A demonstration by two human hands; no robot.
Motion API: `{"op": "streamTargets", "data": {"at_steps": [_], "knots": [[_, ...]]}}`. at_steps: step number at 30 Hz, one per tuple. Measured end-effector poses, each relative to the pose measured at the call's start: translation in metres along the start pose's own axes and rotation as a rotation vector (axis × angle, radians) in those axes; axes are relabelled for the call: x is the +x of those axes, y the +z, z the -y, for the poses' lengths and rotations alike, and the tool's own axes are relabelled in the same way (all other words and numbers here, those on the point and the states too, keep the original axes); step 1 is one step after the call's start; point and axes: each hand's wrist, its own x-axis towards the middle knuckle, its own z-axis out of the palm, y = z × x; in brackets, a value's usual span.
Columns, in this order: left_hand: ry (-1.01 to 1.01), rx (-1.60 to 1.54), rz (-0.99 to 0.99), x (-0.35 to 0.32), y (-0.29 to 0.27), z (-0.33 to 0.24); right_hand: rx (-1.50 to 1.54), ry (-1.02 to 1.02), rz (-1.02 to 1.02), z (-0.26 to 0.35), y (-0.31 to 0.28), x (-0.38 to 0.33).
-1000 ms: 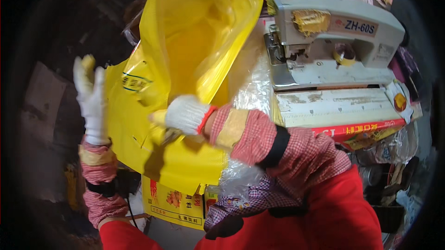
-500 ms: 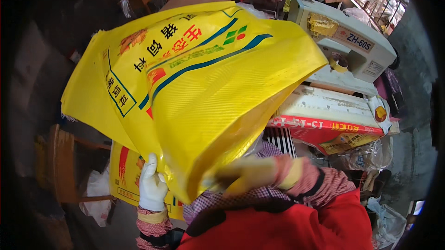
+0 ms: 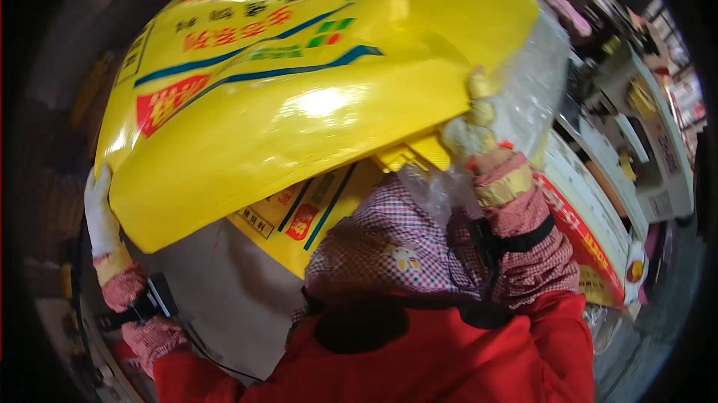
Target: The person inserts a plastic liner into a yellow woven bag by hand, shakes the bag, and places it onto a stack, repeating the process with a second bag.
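Note:
A large yellow woven sack (image 3: 299,126) with green, blue and red print is spread across in front of me. My left hand (image 3: 99,212), in a white glove, is closed on its lower left corner; the fingertips are partly behind the sack. At the sack's right edge my right hand (image 3: 475,122), in a glove with yellowed fingers, grips the edge. Clear plastic film (image 3: 535,66) shows just beyond that hand, and more hangs below it. Another yellow printed sack (image 3: 299,212) lies lower down, partly under the first one.
To the right stands a pale sewing machine (image 3: 658,134). Nearer is a long white ledge with a red printed box panel (image 3: 572,223) along its side. A checked apron (image 3: 389,235) covers my lap. Bare grey floor (image 3: 224,298) shows at lower left.
My hands have moved apart, the left one outward to the left and the right one up to the right. The sack is now stretched wide between them. The view has turned, shifting the sewing machine rightward.

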Motion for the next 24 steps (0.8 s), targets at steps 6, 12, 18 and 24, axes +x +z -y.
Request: {"op": "streamTargets", "data": {"at_steps": [6,12,18,24], "knots": [[-0.228,-0.225,-0.356,-0.104,-0.091,0.160,-0.736,0.174,-0.293,-0.147,0.020,0.051],[-0.373,-0.279,-0.663,-0.158,-0.073,0.348,-1.422,0.281,-0.398,-0.222,-0.024,0.082],[-0.486,-0.178,-0.879,-0.203,-0.027,0.433,-1.515,0.502,-0.290,-0.225,-0.068,0.091],[-0.429,-0.248,-1.033,-0.192,0.000,0.444,-1.567,0.561,-0.145,-0.209,-0.043,0.115]]}}
